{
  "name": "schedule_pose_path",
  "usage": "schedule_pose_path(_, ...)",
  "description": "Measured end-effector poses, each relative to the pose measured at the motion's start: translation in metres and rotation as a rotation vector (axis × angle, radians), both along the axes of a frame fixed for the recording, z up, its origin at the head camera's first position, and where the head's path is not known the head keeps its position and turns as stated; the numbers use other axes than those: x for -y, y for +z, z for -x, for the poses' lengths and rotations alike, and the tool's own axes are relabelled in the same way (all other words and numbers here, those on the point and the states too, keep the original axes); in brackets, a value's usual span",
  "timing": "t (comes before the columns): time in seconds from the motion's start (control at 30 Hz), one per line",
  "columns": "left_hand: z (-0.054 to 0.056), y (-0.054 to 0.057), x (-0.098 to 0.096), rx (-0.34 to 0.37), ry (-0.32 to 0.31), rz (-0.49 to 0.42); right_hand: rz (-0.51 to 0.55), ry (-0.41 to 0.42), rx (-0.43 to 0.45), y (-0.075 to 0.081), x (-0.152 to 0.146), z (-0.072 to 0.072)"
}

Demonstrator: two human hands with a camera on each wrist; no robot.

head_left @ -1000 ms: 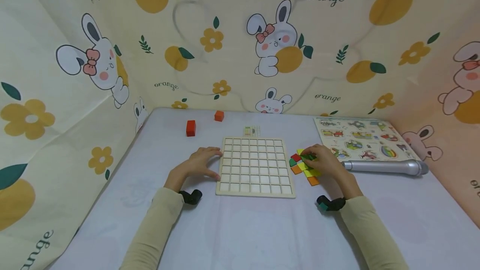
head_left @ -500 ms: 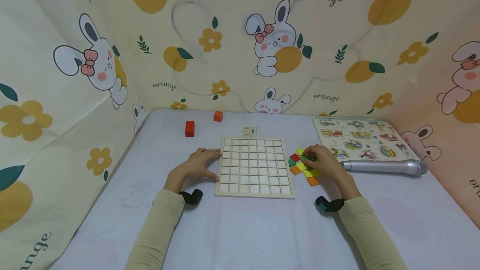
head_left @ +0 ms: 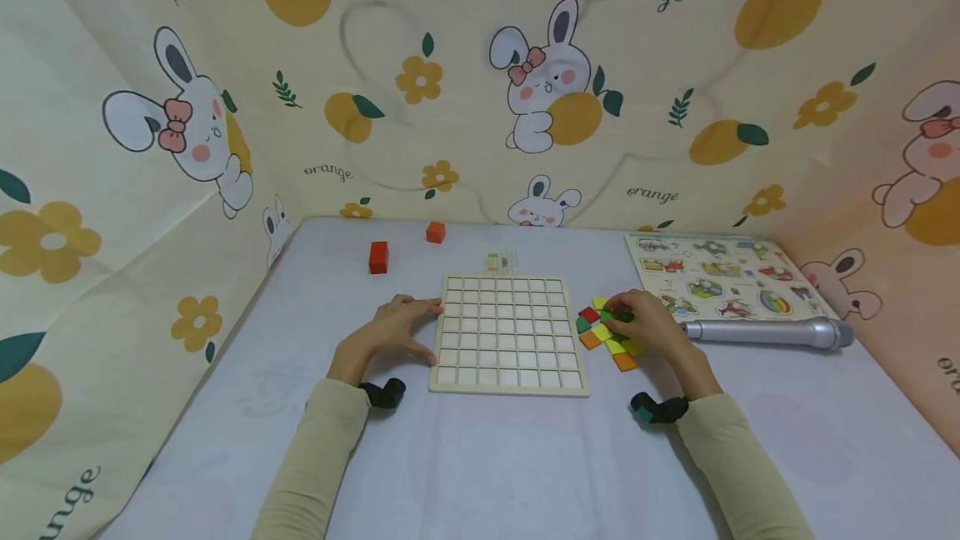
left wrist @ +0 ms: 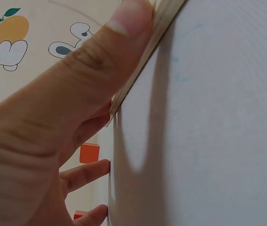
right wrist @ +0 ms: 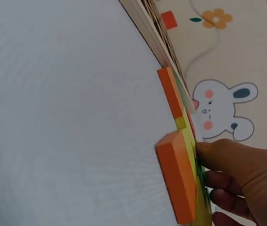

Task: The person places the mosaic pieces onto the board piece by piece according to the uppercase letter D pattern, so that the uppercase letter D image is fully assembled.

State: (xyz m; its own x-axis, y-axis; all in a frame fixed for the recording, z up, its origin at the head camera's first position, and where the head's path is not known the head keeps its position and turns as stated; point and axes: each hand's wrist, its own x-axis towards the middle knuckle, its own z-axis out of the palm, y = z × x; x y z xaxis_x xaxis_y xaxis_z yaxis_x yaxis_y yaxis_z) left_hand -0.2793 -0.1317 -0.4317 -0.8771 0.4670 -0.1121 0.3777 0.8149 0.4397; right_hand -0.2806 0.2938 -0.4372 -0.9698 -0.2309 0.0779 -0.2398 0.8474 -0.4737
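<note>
A light wooden grid board [head_left: 510, 336] of small square cells lies flat in front of me. My left hand [head_left: 392, 330] rests at its left edge, thumb and fingers spread apart; in the left wrist view the thumb [left wrist: 100, 52] touches the board's side. At the right of the board is a pile of coloured tiles in red, green, yellow and orange. My right hand [head_left: 647, 322] is over this pile, thumb and fingertips pinching a green tile [head_left: 619, 316]. An orange tile [right wrist: 176, 179] stands out nearest the camera in the right wrist view.
Two orange-red blocks, a taller one [head_left: 378, 257] and a cube [head_left: 435, 232], stand at the back left. A small printed card [head_left: 500, 262] lies behind the board. At the right are a picture board [head_left: 716, 273] and a silver microphone [head_left: 765, 334]. Printed cloth walls surround the table.
Both hands keep their places at the board and the tile pile. The whole head view has shifted very slightly to the left; nothing else visibly moves.
</note>
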Motion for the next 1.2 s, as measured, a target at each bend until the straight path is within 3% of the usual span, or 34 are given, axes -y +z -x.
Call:
schedule_pose_path(0.4, 0.003, 0.0, -0.003, -0.002, -0.008, 0.039, 0.045, -0.041, -0.084, 0.0, 0.003, -0.004)
schedule_pose_path(0.67, 0.004, 0.0, -0.004, 0.037, -0.002, -0.003, 0.163, 0.09, -0.199, 0.007, 0.023, -0.004)
schedule_pose_path(1.2, 0.003, 0.003, -0.006, 0.074, 0.016, -0.022, 0.29, 0.256, -0.219, 0.006, 0.1, 0.015)
